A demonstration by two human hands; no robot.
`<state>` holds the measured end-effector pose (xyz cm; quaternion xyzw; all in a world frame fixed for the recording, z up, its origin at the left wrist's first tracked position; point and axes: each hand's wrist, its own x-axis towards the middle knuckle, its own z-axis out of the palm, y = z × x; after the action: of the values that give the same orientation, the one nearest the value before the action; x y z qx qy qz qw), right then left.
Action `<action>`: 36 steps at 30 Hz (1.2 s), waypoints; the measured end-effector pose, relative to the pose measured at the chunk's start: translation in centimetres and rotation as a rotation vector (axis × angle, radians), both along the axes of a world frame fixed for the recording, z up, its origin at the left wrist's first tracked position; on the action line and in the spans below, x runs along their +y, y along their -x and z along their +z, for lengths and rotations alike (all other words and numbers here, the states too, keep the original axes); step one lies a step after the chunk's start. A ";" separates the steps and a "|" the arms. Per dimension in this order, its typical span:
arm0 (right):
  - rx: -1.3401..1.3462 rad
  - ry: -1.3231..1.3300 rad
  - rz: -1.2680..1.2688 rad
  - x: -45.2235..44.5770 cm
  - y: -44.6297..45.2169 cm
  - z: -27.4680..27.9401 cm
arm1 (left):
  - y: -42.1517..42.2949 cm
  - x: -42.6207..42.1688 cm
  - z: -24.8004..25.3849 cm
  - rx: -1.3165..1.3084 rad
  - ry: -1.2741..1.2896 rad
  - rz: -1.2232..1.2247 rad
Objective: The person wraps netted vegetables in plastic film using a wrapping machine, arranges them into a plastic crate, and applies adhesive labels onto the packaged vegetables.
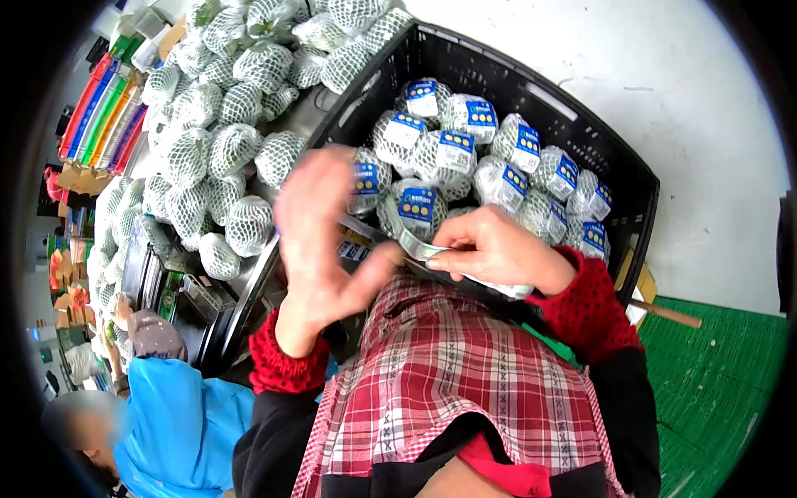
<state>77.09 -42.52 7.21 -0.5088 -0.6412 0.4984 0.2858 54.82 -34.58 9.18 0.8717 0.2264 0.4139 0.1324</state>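
Note:
My left hand (320,236) is raised over the near left edge of the black crate (540,79). Its fingers are stretched out and blurred, the thumb stands apart, and it holds nothing I can see. At the crate's near side my right hand (498,245) pinches a pale, curved strip (413,242) between thumb and fingers. The strip passes in front of a net-wrapped round item (415,207) with a blue and white label. Several more labelled, net-wrapped items (502,183) sit in the crate. What is inside the wrapping I cannot make out.
A large heap of net-wrapped items (224,108) without visible labels lies left of the crate. Colourful files (104,112) stand further left. A person in blue (170,415) is at lower left. A white wall (689,141) and green flooring (714,382) lie to the right.

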 end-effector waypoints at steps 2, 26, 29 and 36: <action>0.009 0.143 0.082 0.3 0.3 0.6 | -0.3 -0.5 0.0 0.322 0.151 -0.305; 0.517 0.137 -0.288 -2.4 -0.5 -2.2 | -1.8 -4.1 -5.2 -0.078 1.508 -0.388; 0.089 -0.303 -0.299 -2.5 -0.3 -2.0 | -2.0 -4.3 -5.8 -0.192 1.497 -0.411; -0.177 -0.668 -0.268 -2.8 0.7 -1.7 | -1.9 -5.3 -5.4 -0.167 1.344 -0.374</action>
<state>76.36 -45.36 5.55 -0.5081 -0.7184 0.1738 0.4422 56.74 -39.87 3.79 0.5906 0.2684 0.2200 0.7285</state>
